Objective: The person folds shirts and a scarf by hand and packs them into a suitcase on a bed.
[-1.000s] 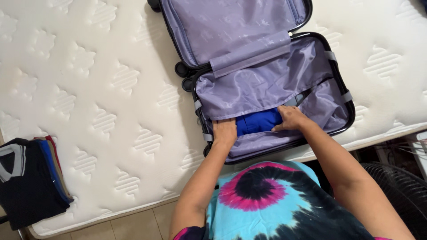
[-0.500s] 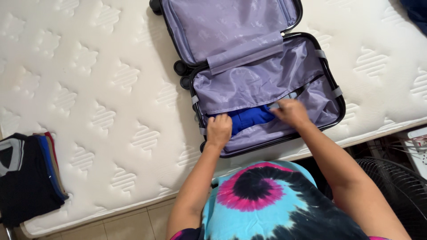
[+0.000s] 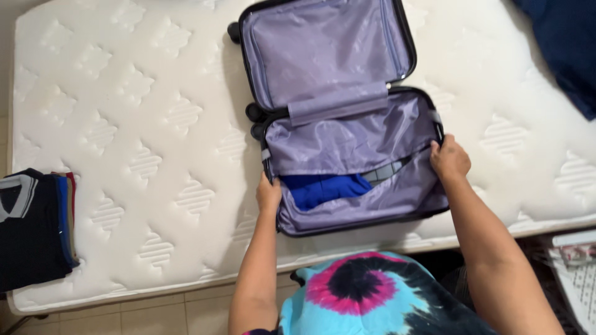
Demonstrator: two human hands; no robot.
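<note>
left hand (image 3: 268, 194) and right hand (image 3: 449, 159) grip opposite rims of the open suitcase (image 3: 347, 133), blue garment (image 3: 323, 188) inside it.

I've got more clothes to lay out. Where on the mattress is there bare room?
The widest bare stretch of mattress runs between the stack of folded clothes at its left edge and the open suitcase. A smaller patch lies right of the suitcase, below the dark blue garment. It is crowded at the suitcase rim, where the left hand and right hand rest.
</note>
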